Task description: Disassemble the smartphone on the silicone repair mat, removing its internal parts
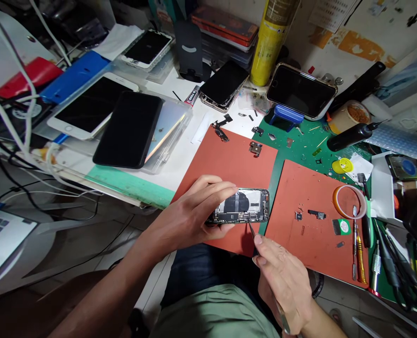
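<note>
My left hand (pixel 203 204) is closed around the left end of an opened phone (pixel 238 204), thumb along the near edge and fingers over the far edge. The phone's inside faces up, showing a dark round patch and a row of circuit parts along its near side. My right hand (pixel 281 272) grips a thin metal tool, seemingly tweezers (pixel 252 230), whose tip meets the phone's near edge. The tool's other end shows below my palm. Under the phone lies a red-brown mat (pixel 226 162).
A second red-brown mat (pixel 310 244) at right bears small parts, a tape roll (pixel 349 202) and screwdrivers (pixel 359 253). Loose phone parts (pixel 255 149) lie beyond my left hand. Several phones, including a black one (pixel 127 129), and a yellow can (pixel 272 42) stand farther back.
</note>
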Tool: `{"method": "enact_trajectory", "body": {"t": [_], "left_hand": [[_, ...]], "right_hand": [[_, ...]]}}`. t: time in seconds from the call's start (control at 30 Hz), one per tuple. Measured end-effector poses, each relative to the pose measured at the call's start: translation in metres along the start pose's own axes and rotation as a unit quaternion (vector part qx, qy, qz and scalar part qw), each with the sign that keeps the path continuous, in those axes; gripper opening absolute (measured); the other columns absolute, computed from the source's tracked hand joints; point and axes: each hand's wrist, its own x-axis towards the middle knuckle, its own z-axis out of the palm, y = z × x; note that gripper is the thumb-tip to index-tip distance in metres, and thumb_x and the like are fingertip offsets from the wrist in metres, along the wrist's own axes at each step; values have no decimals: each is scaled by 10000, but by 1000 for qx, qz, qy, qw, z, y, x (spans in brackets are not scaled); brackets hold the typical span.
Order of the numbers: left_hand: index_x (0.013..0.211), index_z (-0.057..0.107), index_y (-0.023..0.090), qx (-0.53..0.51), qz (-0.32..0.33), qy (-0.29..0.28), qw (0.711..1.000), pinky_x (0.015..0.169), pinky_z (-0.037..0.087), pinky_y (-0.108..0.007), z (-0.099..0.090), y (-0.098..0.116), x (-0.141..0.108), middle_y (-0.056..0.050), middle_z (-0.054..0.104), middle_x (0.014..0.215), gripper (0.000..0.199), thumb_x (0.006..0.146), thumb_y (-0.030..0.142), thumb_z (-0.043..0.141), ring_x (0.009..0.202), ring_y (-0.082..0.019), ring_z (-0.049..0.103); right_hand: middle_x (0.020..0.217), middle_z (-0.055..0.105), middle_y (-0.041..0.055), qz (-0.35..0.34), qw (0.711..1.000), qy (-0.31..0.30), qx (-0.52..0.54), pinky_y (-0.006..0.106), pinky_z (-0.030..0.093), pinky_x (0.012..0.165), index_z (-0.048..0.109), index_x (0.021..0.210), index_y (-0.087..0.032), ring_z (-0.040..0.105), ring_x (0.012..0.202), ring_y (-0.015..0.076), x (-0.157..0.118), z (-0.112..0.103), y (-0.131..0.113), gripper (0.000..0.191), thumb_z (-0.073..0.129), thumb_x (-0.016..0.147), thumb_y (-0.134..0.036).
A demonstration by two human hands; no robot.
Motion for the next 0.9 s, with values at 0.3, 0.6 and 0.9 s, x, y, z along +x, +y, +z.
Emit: {"method": "enact_trajectory", "body": {"t": [0.3,0.6,0.9], "left_hand": [[1491,508,149,-9,0,-1,1000,1026,595,-486,2,-2,0,-140,704,1352,640,911,142,778,1224,-298,600],[1523,487,185,-16,-8,-8,1000,1031,594,-485,0,-3,-1,-143,701,1373,701,896,132,796,1246,-303,604],[1532,481,223,-24,-12,-12,1000,1007,606,-497,1,-4,-1,-133,706,1363,716,891,116,781,1228,-305,604]], "right_hand": [[1447,691,277,-19,998,-51,-44,488,709,965,668,1207,-47,708,1342,340,11,-5,-7,243,532,1007,-23],[1443,700,263,-44,996,-51,-50,518,701,973,656,1163,-78,712,1337,340,4,-2,0,217,587,967,-18],[1468,689,246,-41,997,-47,-42,494,715,952,654,1156,-98,698,1354,338,2,-1,2,222,605,966,7]]}}
